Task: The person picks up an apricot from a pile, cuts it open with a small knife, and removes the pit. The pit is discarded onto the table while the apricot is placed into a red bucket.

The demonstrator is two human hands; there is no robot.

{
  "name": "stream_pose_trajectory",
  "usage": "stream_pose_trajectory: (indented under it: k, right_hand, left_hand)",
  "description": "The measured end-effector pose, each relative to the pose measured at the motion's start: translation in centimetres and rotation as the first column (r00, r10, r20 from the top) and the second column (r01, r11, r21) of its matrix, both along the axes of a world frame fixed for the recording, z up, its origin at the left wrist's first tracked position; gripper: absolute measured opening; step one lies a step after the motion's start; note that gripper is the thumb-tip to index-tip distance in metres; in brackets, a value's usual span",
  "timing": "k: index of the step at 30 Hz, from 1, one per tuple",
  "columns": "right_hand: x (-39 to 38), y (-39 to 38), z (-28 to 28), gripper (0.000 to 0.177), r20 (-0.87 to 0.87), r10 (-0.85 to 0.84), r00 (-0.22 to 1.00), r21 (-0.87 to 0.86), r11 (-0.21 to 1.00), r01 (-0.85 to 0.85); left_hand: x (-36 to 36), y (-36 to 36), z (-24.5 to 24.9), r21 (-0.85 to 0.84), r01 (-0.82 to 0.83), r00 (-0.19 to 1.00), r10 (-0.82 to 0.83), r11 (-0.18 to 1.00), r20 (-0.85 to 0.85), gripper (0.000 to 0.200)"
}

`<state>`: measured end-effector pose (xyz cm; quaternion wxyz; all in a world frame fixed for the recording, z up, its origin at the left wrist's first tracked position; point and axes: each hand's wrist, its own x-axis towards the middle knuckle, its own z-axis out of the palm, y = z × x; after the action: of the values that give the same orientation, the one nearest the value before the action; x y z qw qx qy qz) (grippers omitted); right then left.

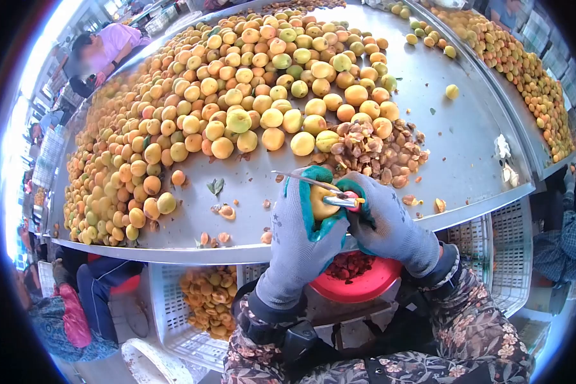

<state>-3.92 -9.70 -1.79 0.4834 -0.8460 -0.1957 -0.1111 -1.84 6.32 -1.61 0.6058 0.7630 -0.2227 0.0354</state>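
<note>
my left hand [294, 240], in a grey and green glove, is curled round an apricot [318, 202], holding it up just above the near edge of the table; my right hand [395, 221], gloved the same way, meets it there, its fingers gripping a slim metal tool [340, 201] that lies against the fruit; a thin blade [301, 178] crosses over the top of the apricot, near my left fingers, and i cannot tell whether it belongs to the same tool or how deep anything goes in; i take the step to be working the fruit loose from its stone; to do it well, i should cradle the apricot firmly without squeezing, since ripe flesh would bruise, turn the fruit to meet the edge rather than push hard, and mind where my left thumb and fingers sit along the blade's line; short, controlled strokes look safest; below my hands sits a red basin [390, 281] with dark pieces [349, 265] in it; just beyond them lies a pile of brown stones [374, 153], touching the big heap of apricots [237, 96] on the metal table [429, 153]; down to my left, a white crate [166, 307] holds orange fruit pieces [208, 301].
</note>
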Motion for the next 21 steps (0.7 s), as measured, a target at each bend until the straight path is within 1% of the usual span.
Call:
stream_pose_trajectory:
  k: [1, 2, 3, 4, 5, 6, 7, 9, 11, 13, 14, 15, 16, 17, 18, 19, 20, 21]
  right_hand:
    - [0.1, 0.2, 0.1, 0.038, 0.009, -0.01, 1.0, -0.007, 1.0, 0.01]
    - [0.1, 0.4, 0.2, 0.038, 0.01, -0.007, 1.0, -0.007, 1.0, 0.007]
    - [0.1, 0.6, 0.4, 0.034, -0.002, -0.043, 0.999, -0.111, 0.993, 0.042]
    - [0.2, 0.9, 0.6, 0.03, -0.008, -0.08, 0.997, -0.214, 0.974, 0.076]
    - [0.2, 1.3, 0.7, 0.03, -0.008, -0.078, 0.997, -0.211, 0.975, 0.075]
    - [0.3, 1.7, 0.9, 0.027, 0.014, -0.145, 0.989, -0.313, 0.939, 0.142]
    - [0.2, 1.9, 1.0, 0.024, 0.042, -0.212, 0.976, -0.408, 0.889, 0.211]
    - [0.3, 2.0, 1.1, 0.023, 0.08, -0.234, 0.969, -0.429, 0.869, 0.245]
    - [0.6, 1.8, 1.1, 0.022, 0.129, -0.253, 0.959, -0.45, 0.847, 0.284]
    - [0.8, 1.4, 0.7, 0.035, 0.108, -0.327, 0.939, -0.535, 0.777, 0.333]
    - [1.5, 0.6, 0.4, 0.032, 0.029, -0.402, 0.915, -0.567, 0.747, 0.347]
    - [1.6, -0.4, 0.3, 0.032, 0.032, -0.41, 0.912, -0.557, 0.75, 0.357]
    - [1.6, -1.4, 0.2, 0.032, 0.094, -0.436, 0.895, -0.474, 0.771, 0.425]
    - [1.8, -2.1, 0.2, 0.033, 0.157, -0.456, 0.876, -0.39, 0.786, 0.479]
    - [1.6, -2.3, 0.1, 0.035, 0.203, -0.488, 0.849, -0.24, 0.816, 0.526]
    - [1.5, -2.5, 0.4, 0.035, 0.21, -0.475, 0.854, -0.248, 0.819, 0.517]
    - [1.0, -2.6, 0.7, 0.031, 0.142, -0.336, 0.931, -0.189, 0.914, 0.359]
    - [0.7, -2.8, 0.9, 0.028, 0.08, -0.186, 0.979, -0.114, 0.974, 0.194]
  left_hand:
    - [0.0, 0.0, -0.1, -0.004, -0.005, 1.0, 0.005, 1.0, 0.002, 0.051]
    - [0.0, 0.0, -0.1, 0.115, -0.074, 0.994, 0.064, 0.991, 0.091, 0.05]
    - [0.0, 0.0, -0.1, 0.226, -0.152, 0.976, 0.11, 0.962, 0.187, 0.05]
    - [-0.1, -0.2, 0.1, 0.227, -0.156, 0.975, 0.113, 0.961, 0.19, 0.05]
    - [-0.3, -0.6, 0.2, 0.295, -0.247, 0.964, 0.203, 0.923, 0.172, 0.05]
    - [-0.3, -0.8, 0.4, 0.363, -0.331, 0.943, 0.29, 0.871, 0.163, 0.05]
    - [-0.2, -0.8, 0.4, 0.367, -0.327, 0.944, 0.284, 0.871, 0.167, 0.05]
    - [0.2, -1.0, 0.3, 0.362, -0.404, 0.914, 0.354, 0.84, 0.199, 0.049]
    - [0.2, -1.0, 0.5, 0.346, -0.425, 0.903, 0.366, 0.836, 0.224, 0.048]
    - [0.2, -0.8, 0.8, 0.332, -0.448, 0.89, 0.38, 0.83, 0.251, 0.047]
    - [0.2, -0.4, 0.9, 0.175, -0.43, 0.89, 0.384, 0.885, 0.244, 0.041]
    - [0.1, 0.0, 1.0, 0.016, -0.396, 0.893, 0.381, 0.918, 0.238, 0.036]
    - [-0.1, 0.6, 1.1, -0.119, -0.272, 0.96, 0.278, 0.955, 0.033, 0.046]
    - [0.0, 1.0, 1.4, -0.124, -0.271, 0.96, 0.277, 0.955, 0.041, 0.046]
    - [0.1, 1.2, 1.8, -0.225, -0.178, 0.978, 0.147, 0.958, -0.146, 0.049]
    - [0.2, 1.3, 1.9, -0.34, -0.105, 0.948, -0.009, 0.934, -0.317, 0.052]
    - [0.1, 1.3, 1.7, -0.529, -0.032, 0.914, -0.189, 0.848, -0.358, 0.056]
    - [0.1, 1.3, 1.5, -0.533, -0.04, 0.911, -0.188, 0.845, -0.367, 0.056]
